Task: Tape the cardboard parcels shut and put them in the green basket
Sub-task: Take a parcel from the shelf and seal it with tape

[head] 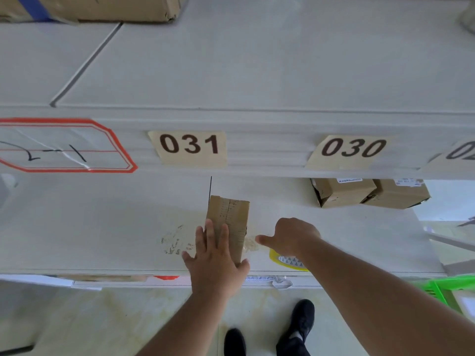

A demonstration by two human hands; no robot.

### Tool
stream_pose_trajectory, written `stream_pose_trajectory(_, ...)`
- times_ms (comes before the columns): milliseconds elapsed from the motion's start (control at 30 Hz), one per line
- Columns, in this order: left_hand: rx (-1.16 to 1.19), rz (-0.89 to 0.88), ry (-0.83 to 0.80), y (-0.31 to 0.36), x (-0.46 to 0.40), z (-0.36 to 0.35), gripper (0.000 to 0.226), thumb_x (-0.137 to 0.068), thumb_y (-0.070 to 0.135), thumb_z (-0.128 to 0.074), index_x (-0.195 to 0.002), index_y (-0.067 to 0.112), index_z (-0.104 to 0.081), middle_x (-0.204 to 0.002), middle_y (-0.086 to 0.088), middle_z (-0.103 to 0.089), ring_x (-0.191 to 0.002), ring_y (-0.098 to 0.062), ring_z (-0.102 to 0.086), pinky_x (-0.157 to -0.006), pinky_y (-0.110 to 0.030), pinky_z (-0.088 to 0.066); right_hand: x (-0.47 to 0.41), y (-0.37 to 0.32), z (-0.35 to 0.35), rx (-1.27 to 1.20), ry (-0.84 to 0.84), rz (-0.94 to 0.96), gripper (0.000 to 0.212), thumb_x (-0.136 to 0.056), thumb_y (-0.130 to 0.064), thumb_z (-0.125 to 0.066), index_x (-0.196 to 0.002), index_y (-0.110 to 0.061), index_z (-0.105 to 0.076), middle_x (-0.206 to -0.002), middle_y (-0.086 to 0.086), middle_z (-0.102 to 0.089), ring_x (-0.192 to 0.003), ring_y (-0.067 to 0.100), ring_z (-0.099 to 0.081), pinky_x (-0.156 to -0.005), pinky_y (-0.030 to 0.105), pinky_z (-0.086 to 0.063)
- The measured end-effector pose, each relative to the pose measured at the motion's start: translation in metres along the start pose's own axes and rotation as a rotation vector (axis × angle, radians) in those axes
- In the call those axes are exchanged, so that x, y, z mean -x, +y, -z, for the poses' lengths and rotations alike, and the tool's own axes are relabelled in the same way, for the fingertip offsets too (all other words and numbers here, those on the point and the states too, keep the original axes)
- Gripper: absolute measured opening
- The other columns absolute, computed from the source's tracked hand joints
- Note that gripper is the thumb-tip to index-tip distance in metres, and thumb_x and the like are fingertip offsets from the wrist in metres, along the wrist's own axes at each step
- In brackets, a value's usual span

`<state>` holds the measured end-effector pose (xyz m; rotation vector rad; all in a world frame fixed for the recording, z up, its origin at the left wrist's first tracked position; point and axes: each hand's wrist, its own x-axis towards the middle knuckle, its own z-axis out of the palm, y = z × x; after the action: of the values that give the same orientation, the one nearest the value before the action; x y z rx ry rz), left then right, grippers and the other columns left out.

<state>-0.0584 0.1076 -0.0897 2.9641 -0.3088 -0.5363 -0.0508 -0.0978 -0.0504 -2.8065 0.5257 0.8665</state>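
A narrow cardboard parcel (228, 214) lies on the white lower shelf (102, 227) below the label 031. My left hand (216, 255) rests on its near end, fingers straight along the top and thumb at the near corner. My right hand (290, 237) hovers just right of the parcel with its knuckles up, fingers curled under and thumb pointing at the parcel. Whether it holds anything is hidden. A yellow-cored tape roll (288, 262) lies on the shelf under my right wrist. A corner of the green basket (447, 289) shows at the lower right.
Two more cardboard parcels (341, 192) (397, 194) sit at the back of the shelf under label 030. The upper shelf's front edge (257, 155) overhangs them. A large box with blue tape (90, 9) stands on the upper shelf. My shoes are on the floor below.
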Motion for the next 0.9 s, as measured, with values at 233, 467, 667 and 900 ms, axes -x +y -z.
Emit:
stream_pose_trajectory(233, 0.391, 0.064, 0.005, -0.003, 0.012, 0.022, 0.084, -0.08, 0.055, -0.058, -0.155, 0.046, -0.023, -0.169, 0.012, -0.016, -0.149, -0.018, -0.026, -0.107, -0.05, -0.045, 0.018, 0.012, 0.03, -0.214, -0.007, 0.108, 0.064, -0.085, -0.083, -0.048, -0.08, -0.02, -0.064, -0.08, -0.006, -0.067, -0.081, 0.016, -0.064, -0.07, 0.033, -0.048)
stream_pose_trajectory(467, 0.981, 0.105, -0.304, -0.03, 0.012, 0.016, 0.019, -0.097, 0.039, -0.059, -0.113, 0.049, -0.062, -0.114, 0.018, -0.071, -0.113, -0.01, -0.064, -0.082, -0.025, -0.047, 0.04, -0.013, 0.054, -0.252, 0.002, 0.324, 0.045, -0.089, -0.069, -0.058, -0.112, -0.033, -0.07, -0.11, -0.011, -0.069, -0.104, 0.017, -0.064, -0.088, 0.035, -0.052)
stream_pose_trajectory(667, 0.747, 0.018, -0.184, -0.038, 0.006, -0.011, 0.055, -0.109, 0.028, -0.041, -0.161, 0.037, -0.026, -0.155, 0.012, -0.046, -0.132, -0.013, -0.054, -0.102, -0.022, -0.045, 0.029, -0.038, 0.028, -0.175, 0.04, 0.279, 0.056, -0.085, -0.076, -0.052, -0.125, -0.039, -0.064, -0.121, -0.01, -0.066, -0.111, 0.021, -0.062, -0.092, 0.04, -0.053)
stream_pose_trajectory(900, 0.826, 0.025, -0.191, -0.032, 0.003, -0.014, 0.055, -0.112, 0.028, -0.033, -0.159, 0.051, -0.016, -0.146, 0.003, -0.055, -0.082, 0.006, -0.051, -0.067, -0.014, -0.047, 0.033, -0.029, 0.036, -0.246, 0.009, 0.277, 0.05, -0.088, -0.074, -0.056, -0.115, -0.034, -0.07, -0.106, -0.013, -0.064, -0.097, 0.014, -0.061, -0.075, 0.032, -0.047)
